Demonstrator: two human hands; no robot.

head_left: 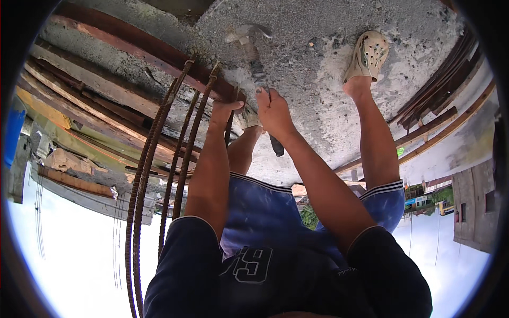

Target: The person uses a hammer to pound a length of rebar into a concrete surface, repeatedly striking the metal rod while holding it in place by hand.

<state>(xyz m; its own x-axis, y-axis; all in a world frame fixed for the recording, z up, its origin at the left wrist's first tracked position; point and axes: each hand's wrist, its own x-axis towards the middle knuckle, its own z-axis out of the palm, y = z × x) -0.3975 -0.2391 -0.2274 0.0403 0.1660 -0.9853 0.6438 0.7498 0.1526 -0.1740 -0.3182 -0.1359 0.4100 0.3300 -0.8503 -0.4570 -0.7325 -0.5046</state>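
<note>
My right hand (pixel 273 111) is closed around the handle of a claw hammer (pixel 256 66). The butt of the handle sticks out below my fist, and the head lies over the concrete, slightly blurred. Beside it, my left hand (pixel 227 107) grips the near end of a reddish-brown wooden beam (pixel 132 45). Its thumb shows on the right side, while its other fingers are mostly hidden. Rusty rebars (pixel 199 114) with bent tops rise close to my left forearm.
Rough grey concrete (pixel 313 79) spreads under my feet, one in a beige clog (pixel 369 53). More planks (pixel 79 95) lie along the left. Dark bars or strips (pixel 432 87) and a long board (pixel 450 124) edge the right. Buildings stand beyond.
</note>
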